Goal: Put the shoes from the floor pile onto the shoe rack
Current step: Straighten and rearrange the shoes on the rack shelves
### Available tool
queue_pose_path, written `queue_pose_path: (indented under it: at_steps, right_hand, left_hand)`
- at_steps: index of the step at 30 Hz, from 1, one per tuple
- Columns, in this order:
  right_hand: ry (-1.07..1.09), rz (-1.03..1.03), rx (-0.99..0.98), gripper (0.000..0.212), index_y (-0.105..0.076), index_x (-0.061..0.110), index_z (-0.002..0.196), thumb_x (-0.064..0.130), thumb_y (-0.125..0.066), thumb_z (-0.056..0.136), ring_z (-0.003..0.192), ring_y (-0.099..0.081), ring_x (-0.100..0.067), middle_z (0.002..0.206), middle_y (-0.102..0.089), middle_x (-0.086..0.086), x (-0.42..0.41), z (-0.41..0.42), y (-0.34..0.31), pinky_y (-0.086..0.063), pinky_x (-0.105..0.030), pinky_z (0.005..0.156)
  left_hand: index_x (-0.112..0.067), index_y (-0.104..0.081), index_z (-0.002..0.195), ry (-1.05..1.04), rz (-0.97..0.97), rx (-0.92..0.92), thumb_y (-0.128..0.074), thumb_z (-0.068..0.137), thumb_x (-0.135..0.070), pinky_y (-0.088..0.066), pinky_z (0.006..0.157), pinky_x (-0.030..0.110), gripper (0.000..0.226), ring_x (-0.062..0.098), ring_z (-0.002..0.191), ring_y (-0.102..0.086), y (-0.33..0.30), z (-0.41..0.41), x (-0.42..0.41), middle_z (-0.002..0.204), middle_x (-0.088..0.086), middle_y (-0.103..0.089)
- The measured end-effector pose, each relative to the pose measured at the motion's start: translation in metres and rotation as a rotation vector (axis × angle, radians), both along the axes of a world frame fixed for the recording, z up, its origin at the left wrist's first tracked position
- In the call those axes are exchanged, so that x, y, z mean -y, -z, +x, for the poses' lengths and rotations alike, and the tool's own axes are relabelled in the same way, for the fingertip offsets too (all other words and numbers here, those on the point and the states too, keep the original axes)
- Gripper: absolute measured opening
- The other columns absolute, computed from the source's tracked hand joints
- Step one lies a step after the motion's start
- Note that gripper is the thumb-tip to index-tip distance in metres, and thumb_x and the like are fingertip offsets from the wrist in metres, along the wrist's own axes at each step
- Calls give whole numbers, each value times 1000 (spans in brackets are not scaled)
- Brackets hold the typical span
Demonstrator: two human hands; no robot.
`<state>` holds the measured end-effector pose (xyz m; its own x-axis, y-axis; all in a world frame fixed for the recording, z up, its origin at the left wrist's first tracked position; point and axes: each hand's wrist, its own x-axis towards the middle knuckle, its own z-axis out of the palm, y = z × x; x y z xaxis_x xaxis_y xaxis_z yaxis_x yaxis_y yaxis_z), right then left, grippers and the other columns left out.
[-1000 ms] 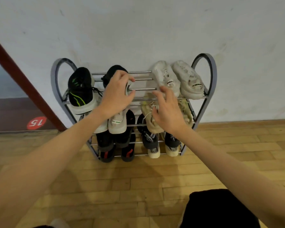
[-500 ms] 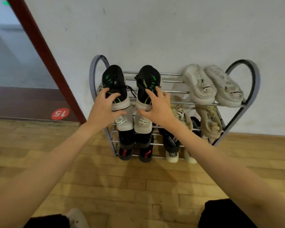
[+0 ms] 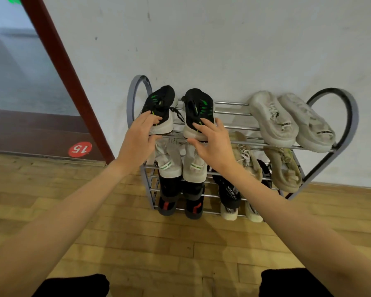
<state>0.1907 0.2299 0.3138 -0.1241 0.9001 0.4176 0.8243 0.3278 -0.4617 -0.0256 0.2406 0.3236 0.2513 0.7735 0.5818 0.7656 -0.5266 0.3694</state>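
Shoe rack (image 3: 349, 116), top shelf, left end: two black-and-green sneakers (image 3: 198, 112). Left hand (image 3: 138, 140) fingers curl onto the left one's heel, apparently gripping. Right hand (image 3: 214, 142) spread open, fingertips touching the right one.

A grey metal shoe rack (image 3: 349, 116) with looped side frames is seen right of centre in the frame, set against the wall. On its top tier, a pair of black shoes with green marks (image 3: 199, 113) is placed at the left, heels toward the viewer, and a pair of off-white sneakers (image 3: 287, 121) at the right. Further pale and black shoes are held on the lower tiers.
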Motion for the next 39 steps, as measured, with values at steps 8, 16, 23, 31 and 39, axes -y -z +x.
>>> queue_pose_path:
  at_steps: [8, 16, 23, 31, 39]
  right_hand:
    - [35, 62, 9, 45, -62, 17, 128, 39, -64, 89, 129, -39, -39, 136, -55, -10, -12, -26, 0, -38, -52, 101]
    - [60, 66, 23, 49, -62, 22, 128, 46, -65, 86, 130, -36, -37, 136, -53, -6, -16, -38, 7, -38, -49, 101]
    - [17, 44, 78, 57, -51, 22, 139, 46, -62, 88, 134, -31, -38, 146, -45, -9, -11, -31, 12, -32, -48, 109]
    - [-53, 312, -21, 38, -56, -7, 120, 14, -60, 89, 107, -54, -36, 114, -53, -25, 28, 0, 53, -49, -41, 88]
    - [-14, -96, 269, 47, -50, -3, 122, 21, -64, 86, 107, -50, -41, 118, -48, -25, 35, 6, 101, -46, -42, 89]
  left_hand:
    - [-2, -58, 117, 18, -19, -77, -70, 79, -2, -40, 100, 27, 40, 26, 116, -55, 9, -11, -16, 116, 12, -61]
    - [-2, -58, 120, 5, -50, -33, -70, 81, -6, -40, 102, 31, 41, 25, 121, -52, 12, -14, -15, 124, 11, -59]
    - [-1, -57, 123, 8, -64, -39, -71, 81, -7, -36, 107, 29, 44, 25, 126, -50, 12, -18, -7, 128, 11, -58]
    - [-6, -53, 115, -111, 153, 47, -60, 86, -17, -40, 86, 24, 31, 21, 99, -52, 41, -13, 29, 110, 11, -55]
    - [-22, -38, 133, -175, -373, -53, -64, 83, -44, -49, 68, 35, 61, 28, 90, -58, 109, 1, 28, 120, 14, -47]
